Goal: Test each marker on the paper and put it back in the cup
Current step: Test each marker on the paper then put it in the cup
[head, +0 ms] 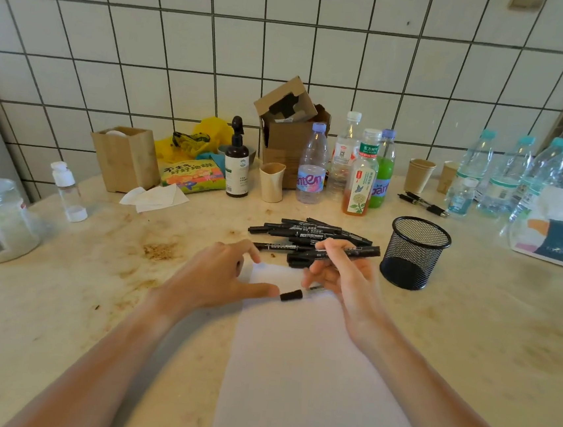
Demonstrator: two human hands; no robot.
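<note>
On the stained tabletop lies a white paper, w/ both hands over its far end. Right hand grips a black marker in curled fingers, barrel pointing right toward the cup; tip looks to touch the paper but partly hidden. Left hand rests at the paper's left edge, fingers loosely bent, holding nothing; thumb tip lies just beside a loose black cap on the paper. Behind the hands, a pile of black markers lies flat on the table. Black mesh cup stands upright right of the pile, nothing visible inside. Further back: cardboard box w/ flaps open, contents unclear; beige cup; bottles, one w/ amber liquid, one green.
</note>
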